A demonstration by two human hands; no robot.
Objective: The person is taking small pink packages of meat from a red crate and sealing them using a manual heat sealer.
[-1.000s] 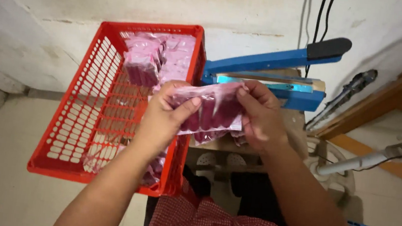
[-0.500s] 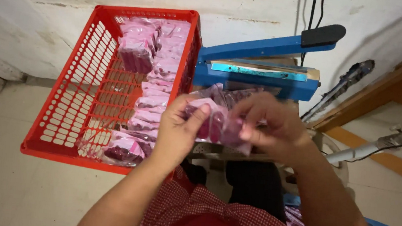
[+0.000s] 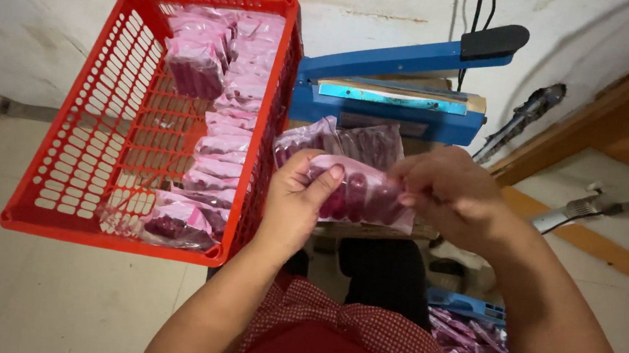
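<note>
Both hands close on one clear plastic packet of dark purple sticks (image 3: pixel 363 197), held at the middle of the view. The left hand (image 3: pixel 298 198) pinches the packet's left end, thumb on top and fingers curled beneath. The right hand (image 3: pixel 449 191) grips the right end with its fingers bunched tightly over the edge. A second filled packet (image 3: pixel 365 143) lies just behind the held one, toward 12 o'clock.

At 10 o'clock stands a red plastic basket (image 3: pixel 85 137) with slotted walls. Inside it, pink-purple packets (image 3: pixel 225 105) are stacked in a row along its right side, with more lying loose in its near corner. At 1 o'clock, just beyond the hands, a blue heat sealer (image 3: pixel 393 91) sits with its arm raised. At 5 o'clock, a blue crate (image 3: pixel 465 303) holds more packets.
</note>
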